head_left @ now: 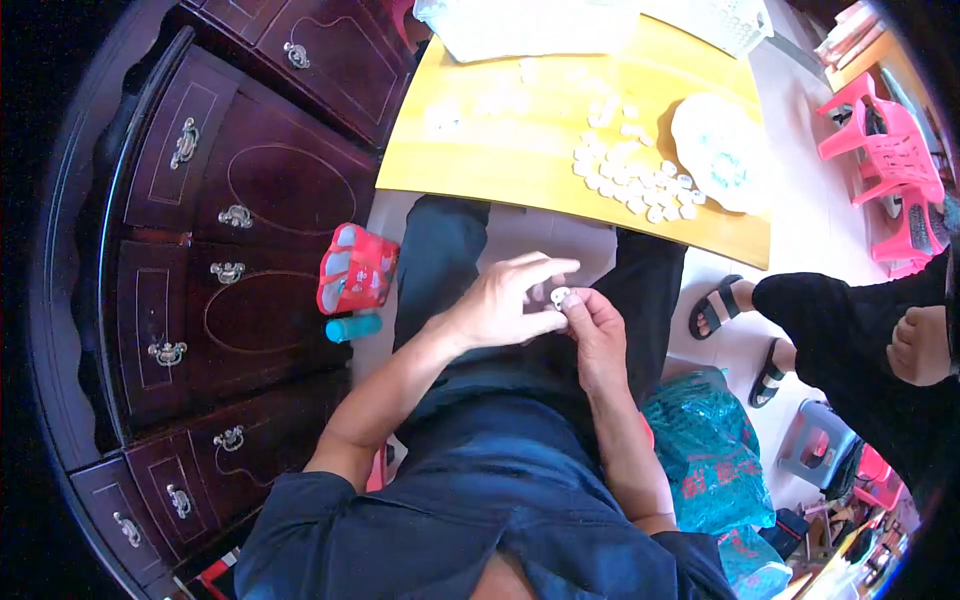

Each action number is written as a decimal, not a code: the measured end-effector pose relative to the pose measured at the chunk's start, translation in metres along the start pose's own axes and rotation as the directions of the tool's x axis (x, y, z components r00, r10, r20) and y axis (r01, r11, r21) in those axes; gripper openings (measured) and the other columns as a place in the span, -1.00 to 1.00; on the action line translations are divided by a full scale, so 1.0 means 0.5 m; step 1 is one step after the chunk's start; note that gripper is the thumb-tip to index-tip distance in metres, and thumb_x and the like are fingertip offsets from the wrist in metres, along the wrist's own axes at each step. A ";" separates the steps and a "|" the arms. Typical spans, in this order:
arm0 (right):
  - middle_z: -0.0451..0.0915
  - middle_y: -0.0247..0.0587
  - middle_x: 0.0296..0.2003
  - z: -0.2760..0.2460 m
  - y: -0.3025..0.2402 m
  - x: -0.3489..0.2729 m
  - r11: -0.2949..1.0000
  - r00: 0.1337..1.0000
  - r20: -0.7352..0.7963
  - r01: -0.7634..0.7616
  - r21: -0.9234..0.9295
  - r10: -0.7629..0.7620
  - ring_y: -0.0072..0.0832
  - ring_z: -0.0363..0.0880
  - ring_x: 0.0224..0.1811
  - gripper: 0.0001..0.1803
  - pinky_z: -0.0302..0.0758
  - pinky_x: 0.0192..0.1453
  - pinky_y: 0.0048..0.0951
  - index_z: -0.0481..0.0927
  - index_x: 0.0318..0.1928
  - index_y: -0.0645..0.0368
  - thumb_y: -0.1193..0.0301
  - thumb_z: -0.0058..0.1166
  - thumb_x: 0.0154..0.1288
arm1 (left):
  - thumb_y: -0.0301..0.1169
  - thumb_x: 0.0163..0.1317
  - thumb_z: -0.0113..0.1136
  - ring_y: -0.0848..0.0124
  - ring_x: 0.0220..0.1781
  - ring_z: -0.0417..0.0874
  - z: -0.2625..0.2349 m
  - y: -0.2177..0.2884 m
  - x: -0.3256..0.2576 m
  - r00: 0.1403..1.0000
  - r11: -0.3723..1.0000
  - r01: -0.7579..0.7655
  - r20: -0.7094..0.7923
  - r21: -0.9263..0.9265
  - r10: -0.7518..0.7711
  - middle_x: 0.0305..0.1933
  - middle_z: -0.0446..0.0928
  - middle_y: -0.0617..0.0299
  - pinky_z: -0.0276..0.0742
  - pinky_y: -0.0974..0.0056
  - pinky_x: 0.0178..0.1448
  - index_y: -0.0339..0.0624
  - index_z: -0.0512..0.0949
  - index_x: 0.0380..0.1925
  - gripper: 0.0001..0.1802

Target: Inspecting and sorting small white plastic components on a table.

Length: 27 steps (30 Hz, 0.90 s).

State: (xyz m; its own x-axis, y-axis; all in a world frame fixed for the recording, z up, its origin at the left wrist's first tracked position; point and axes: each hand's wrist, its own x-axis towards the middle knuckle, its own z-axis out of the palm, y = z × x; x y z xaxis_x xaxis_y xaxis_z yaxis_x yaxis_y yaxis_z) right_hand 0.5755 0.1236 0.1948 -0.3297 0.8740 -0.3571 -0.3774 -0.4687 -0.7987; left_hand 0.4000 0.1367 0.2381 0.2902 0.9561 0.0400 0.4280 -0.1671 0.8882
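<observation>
Over my lap, my right hand (600, 335) pinches a small white piece (560, 296) between thumb and fingers. The piece looks round with a darker spot; its exact kind is too small to tell. My left hand (508, 300) is right beside it, thumb and index finger stretched apart around the piece without visibly gripping it. Its other fingers are partly hidden. Beyond my knees, many similar small white pieces (640, 180) lie loose on a yellow table (480, 160). A scallop-edged white dish (715, 150) with a bluish pattern sits to their right.
White plastic baskets (530, 35) stand on the table's far side. Dark wooden drawers (270, 200) line my left, with a red bag (358, 268) and a teal cylinder (354, 328) beside them. Teal plastic bags (708, 450) lie at my right, near a standing person's sandalled foot (715, 307).
</observation>
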 end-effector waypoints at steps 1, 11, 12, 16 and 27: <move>0.67 -0.33 -0.30 0.004 -0.001 0.000 1.000 1.000 0.001 0.000 0.001 0.000 -0.64 0.56 -0.31 -0.80 0.52 -0.14 -0.58 0.62 -0.11 0.25 0.36 0.04 0.51 | -0.37 -0.03 0.51 0.36 -0.23 0.67 0.005 0.009 0.000 1.000 0.994 -0.007 -0.021 0.110 0.009 -0.04 0.60 0.16 0.64 0.27 -0.14 -0.15 0.50 0.20 -0.29; 0.67 -0.36 -0.28 -0.013 0.009 0.002 0.999 0.995 -0.090 0.037 0.034 -0.034 -0.63 0.60 -0.26 -0.83 0.52 -0.10 -0.55 0.65 -0.15 0.19 0.36 0.08 0.45 | -0.42 0.02 0.42 0.14 -0.17 0.72 0.043 0.009 -0.002 0.969 0.938 -0.104 -0.179 0.329 0.170 -0.18 0.65 0.12 0.66 0.20 -0.10 -0.20 0.65 -0.17 -0.68; 0.67 -0.35 -0.27 -0.016 0.010 0.002 0.999 0.998 -0.065 0.015 0.039 -0.013 -0.61 0.62 -0.24 -0.83 0.56 -0.08 -0.52 0.64 -0.15 0.15 0.34 0.05 0.46 | -0.42 0.03 0.42 0.14 -0.19 0.72 0.041 0.009 -0.001 0.969 0.944 -0.113 -0.175 0.310 0.174 -0.20 0.65 0.11 0.66 0.19 -0.11 -0.21 0.65 -0.18 -0.69; 0.67 -0.34 -0.26 -0.011 0.002 0.000 0.994 0.995 -0.082 -0.050 0.093 0.058 -0.59 0.63 -0.26 -0.80 0.57 -0.09 -0.50 0.66 -0.13 0.15 0.32 0.05 0.47 | -0.42 0.05 0.41 0.13 -0.24 0.71 0.031 0.012 -0.002 0.974 0.952 -0.117 -0.154 0.281 0.165 -0.23 0.65 0.09 0.64 0.18 -0.12 -0.25 0.66 -0.21 -0.72; 0.68 -0.32 -0.33 -0.016 0.007 -0.003 0.989 0.991 -0.092 -0.083 0.120 0.095 -0.57 0.63 -0.30 -0.80 0.58 -0.11 -0.49 0.68 -0.17 0.20 0.31 0.15 0.43 | -0.42 0.10 0.38 0.13 -0.23 0.72 0.029 0.017 0.002 0.975 0.940 -0.157 -0.105 0.303 0.196 -0.24 0.66 0.07 0.64 0.17 -0.12 -0.26 0.66 -0.22 -0.76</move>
State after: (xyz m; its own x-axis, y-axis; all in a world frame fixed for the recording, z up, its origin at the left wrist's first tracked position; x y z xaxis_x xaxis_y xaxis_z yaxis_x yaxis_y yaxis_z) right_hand 0.5815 0.1216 0.1888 -0.2826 0.8338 -0.4743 -0.4498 -0.5519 -0.7022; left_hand 0.4160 0.1326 0.2390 0.2773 0.9246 0.2614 0.6158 -0.3798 0.6903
